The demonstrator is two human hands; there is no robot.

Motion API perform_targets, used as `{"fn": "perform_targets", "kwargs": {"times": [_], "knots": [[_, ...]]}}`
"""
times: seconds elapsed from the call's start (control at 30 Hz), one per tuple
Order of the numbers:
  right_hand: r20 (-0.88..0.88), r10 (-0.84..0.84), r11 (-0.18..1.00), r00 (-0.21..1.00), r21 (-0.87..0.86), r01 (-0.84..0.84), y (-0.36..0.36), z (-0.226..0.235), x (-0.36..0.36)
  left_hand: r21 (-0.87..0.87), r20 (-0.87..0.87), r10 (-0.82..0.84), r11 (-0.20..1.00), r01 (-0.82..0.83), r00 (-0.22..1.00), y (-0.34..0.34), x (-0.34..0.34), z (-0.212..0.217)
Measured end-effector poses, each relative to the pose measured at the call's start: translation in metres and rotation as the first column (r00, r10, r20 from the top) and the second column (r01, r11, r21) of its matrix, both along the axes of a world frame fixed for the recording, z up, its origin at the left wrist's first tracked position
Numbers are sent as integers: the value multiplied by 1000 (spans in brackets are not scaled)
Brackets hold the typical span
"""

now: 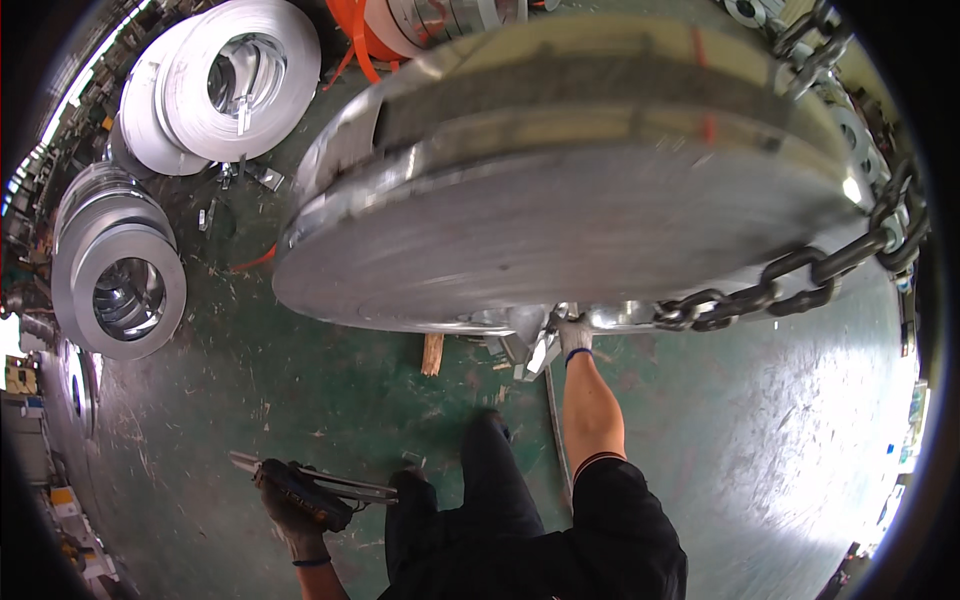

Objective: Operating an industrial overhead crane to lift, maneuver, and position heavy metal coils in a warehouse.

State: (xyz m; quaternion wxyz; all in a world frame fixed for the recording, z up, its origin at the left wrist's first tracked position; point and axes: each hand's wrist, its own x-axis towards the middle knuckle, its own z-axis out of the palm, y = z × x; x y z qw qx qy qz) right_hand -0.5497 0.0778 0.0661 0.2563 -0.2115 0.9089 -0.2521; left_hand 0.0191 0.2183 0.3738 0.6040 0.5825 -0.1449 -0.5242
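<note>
A large coil of steel strip (570, 230) hangs tilted in front of me, its flat side toward me. A heavy chain (790, 285) runs along its right side. My right hand (576, 337), in a pale glove, reaches to the coil's lower edge. Its fingers look closed there, partly hidden against the metal, beside a bent shiny strip end (538, 352). Low on the left, my gloved left hand (290, 510) is wrapped around a black handheld device (305, 492). Long thin metal bars (350, 487) lie along that device; whether they belong to it I cannot tell.
Upright steel coils (245, 80) stand at the far left, with another group (130, 290) nearer. Orange banding (375, 40) wraps a coil behind. A wooden block (432, 354) and metal scraps lie on the green floor (350, 400) under the hanging coil. A thin rod or hose (556, 420) runs beside my legs.
</note>
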Motion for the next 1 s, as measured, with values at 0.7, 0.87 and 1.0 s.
{"fn": "perform_targets", "kwargs": {"times": [0.7,0.87,1.0], "knots": [[264,-63,712,962,-664,229,275,356,54,108,-117,13,994,0,993,35,53,71],[98,65,858,993,-514,-5,335,365,85,6,-147,-126,992,128,981,33,44,74],[38,12,998,999,-69,-9,422,351,136,90,-257,-131,983,158,958,38,52,75]]}}
